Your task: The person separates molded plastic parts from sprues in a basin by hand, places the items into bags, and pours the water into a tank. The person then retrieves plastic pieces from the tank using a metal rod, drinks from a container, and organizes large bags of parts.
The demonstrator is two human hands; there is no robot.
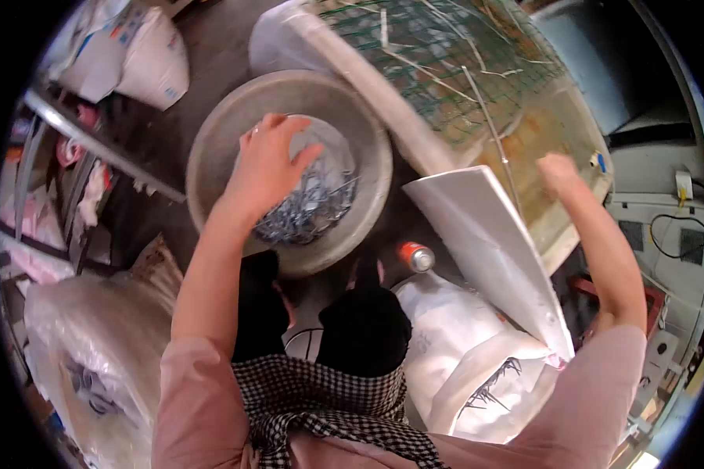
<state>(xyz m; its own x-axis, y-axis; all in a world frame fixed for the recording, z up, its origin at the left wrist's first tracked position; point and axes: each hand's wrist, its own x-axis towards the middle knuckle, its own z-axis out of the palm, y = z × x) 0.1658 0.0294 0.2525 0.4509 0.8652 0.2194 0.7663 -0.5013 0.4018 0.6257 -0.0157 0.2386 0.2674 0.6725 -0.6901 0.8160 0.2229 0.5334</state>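
My left hand [267, 160] reaches down into a round grey basin [211, 137] on the floor, fingers spread over a heap of small metal nails [309, 207] inside it. Whether the fingers hold any nails is hidden. My right hand [557, 173] is closed in a fist against a large frame covered with green wire mesh [438, 62], near its lower edge. A white panel [485, 234] leans between the frame and my knees.
An orange-capped spray can [416, 256] lies on the floor by the basin. White sacks [133, 55] sit at the upper left, plastic-wrapped bundles [94, 336] at the lower left, a white bag [461, 352] under the panel. Metal rails [94, 141] run left.
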